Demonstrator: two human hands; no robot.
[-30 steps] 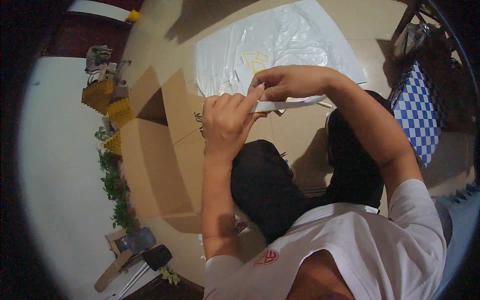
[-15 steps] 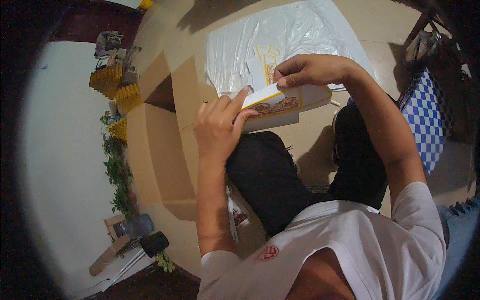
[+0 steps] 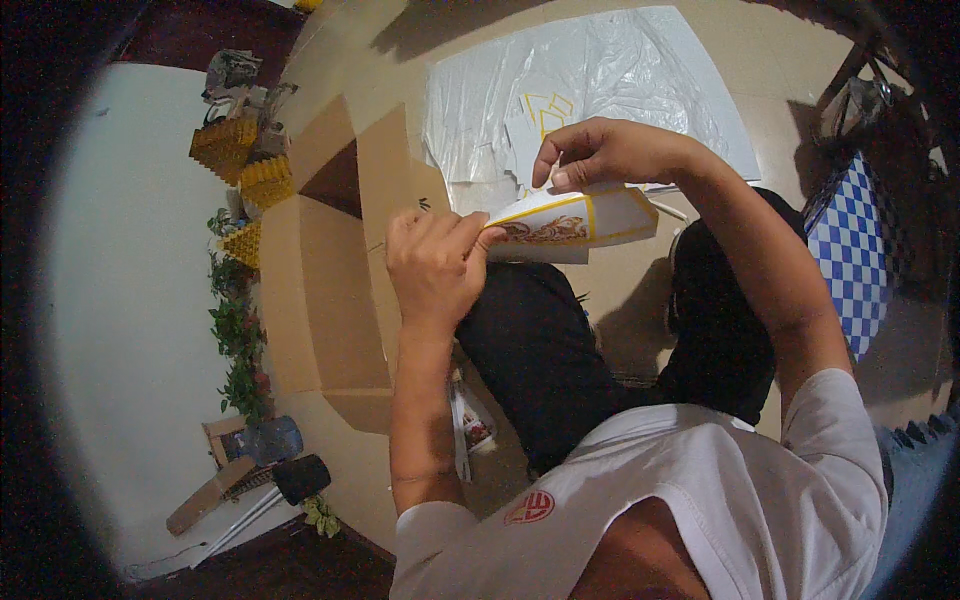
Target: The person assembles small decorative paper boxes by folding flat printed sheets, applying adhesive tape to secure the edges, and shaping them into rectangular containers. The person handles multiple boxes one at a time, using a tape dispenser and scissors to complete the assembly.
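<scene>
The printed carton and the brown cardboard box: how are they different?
The printed carton looks much smaller than the brown cardboard box. The carton is white with yellow borders; the box is brown. The left hand grips the carton; the box rests on the floor. Both have folded panels.

White carton [image 3: 567, 226], yellow-edged, brown print on its near side, stretches crosswise, pinched at its left end!
</scene>
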